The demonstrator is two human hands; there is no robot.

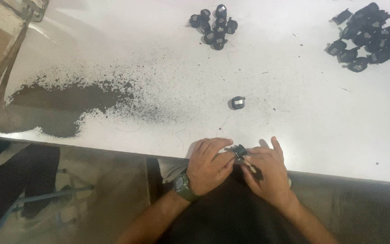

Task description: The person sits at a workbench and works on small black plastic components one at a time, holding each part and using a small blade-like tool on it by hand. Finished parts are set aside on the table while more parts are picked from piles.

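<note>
A white desk [294, 135] carries a dark powdery stain [64, 106], two heaps of black parts [366, 40], and one lone part [238, 102]. At its near edge, the left hand [208, 165] and right hand [267, 174] pinch a small black part [239, 150] between their fingers; it looks light and rigid, best gripped by its sides.

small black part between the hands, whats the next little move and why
Probably keep the left hand pinching the small black part at the table edge while the right hand works the thin tool at it: the tool's tip already meets the part, so it seems mid-operation.
</note>
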